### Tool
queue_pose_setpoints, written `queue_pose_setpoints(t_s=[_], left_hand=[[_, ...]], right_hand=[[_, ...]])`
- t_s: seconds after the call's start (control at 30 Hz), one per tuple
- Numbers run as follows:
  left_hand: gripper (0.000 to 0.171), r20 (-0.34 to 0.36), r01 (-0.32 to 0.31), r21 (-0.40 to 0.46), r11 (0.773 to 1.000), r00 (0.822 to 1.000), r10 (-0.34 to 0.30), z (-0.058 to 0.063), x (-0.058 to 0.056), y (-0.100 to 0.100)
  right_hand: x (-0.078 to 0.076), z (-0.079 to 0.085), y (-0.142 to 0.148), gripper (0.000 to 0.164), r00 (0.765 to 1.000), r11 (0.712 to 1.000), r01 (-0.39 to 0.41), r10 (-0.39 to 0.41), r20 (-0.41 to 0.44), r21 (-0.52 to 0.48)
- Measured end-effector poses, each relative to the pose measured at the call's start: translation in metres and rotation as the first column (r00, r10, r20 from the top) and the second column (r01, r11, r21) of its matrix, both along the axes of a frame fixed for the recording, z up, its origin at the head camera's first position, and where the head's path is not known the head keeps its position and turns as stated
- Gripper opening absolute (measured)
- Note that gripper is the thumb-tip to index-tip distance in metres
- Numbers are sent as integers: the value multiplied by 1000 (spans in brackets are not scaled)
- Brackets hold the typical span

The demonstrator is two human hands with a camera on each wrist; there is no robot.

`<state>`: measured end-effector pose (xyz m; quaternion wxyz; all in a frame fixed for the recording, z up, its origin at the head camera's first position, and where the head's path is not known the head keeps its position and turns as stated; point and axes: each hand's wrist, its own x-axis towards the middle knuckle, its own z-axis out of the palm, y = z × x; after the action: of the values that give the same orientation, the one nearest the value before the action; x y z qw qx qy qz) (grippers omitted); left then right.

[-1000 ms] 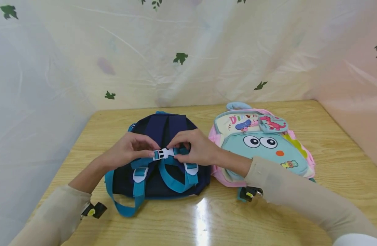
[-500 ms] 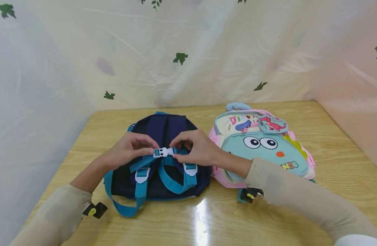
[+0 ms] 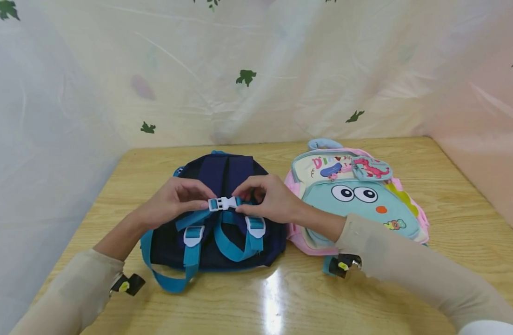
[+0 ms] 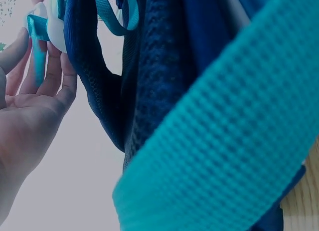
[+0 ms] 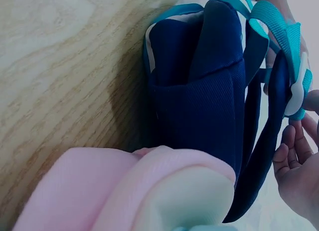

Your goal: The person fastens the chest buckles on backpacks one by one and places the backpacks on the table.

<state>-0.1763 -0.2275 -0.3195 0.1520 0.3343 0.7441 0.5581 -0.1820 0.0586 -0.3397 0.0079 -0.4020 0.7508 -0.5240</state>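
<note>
A navy backpack (image 3: 269, 244) lies with its shoulder straps facing up. Across its middle, both hands hold up a white side-release buckle (image 3: 224, 204), its two halves fitted together and lying nearly level. My left hand (image 3: 166, 200) pinches the left end between thumb and index finger, where a teal strap passes through. At the other end, the thumb and index finger of my right hand (image 3: 275, 200) pinch the buckle by its webbing. Below hang teal straps (image 3: 192, 260) with a white strap adjuster (image 3: 193, 236) on each side. In the left wrist view, a teal strap (image 4: 224, 116) covers much of the backpack.
Close on the right, a pink and light-blue cartoon backpack (image 3: 344, 218) with big eyes lies beneath my right forearm. Both bags rest on a wooden table (image 3: 323, 307). A pale curtain (image 3: 189, 93) with green leaf shapes hangs behind. One teal strap loop (image 3: 172, 284) reaches toward the front.
Both hands keep their pinch on the buckle, which has risen slightly and turned more level. The right strap adjuster has shifted a little up and left.
</note>
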Motion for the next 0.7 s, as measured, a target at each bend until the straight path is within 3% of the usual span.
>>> queue_pose_setpoints(t_s=[0.33,0.7], left_hand=[[15,12,-18,-18,1000,1000,18,0,0,0],[15,-22,-58,-10,998,998,58,-2,-2,5]], right_hand=[[-1,1,0,20,1000,1000,7,-7,21,-9],[-2,3,-1,20,998,999,31,-29,63,-31]])
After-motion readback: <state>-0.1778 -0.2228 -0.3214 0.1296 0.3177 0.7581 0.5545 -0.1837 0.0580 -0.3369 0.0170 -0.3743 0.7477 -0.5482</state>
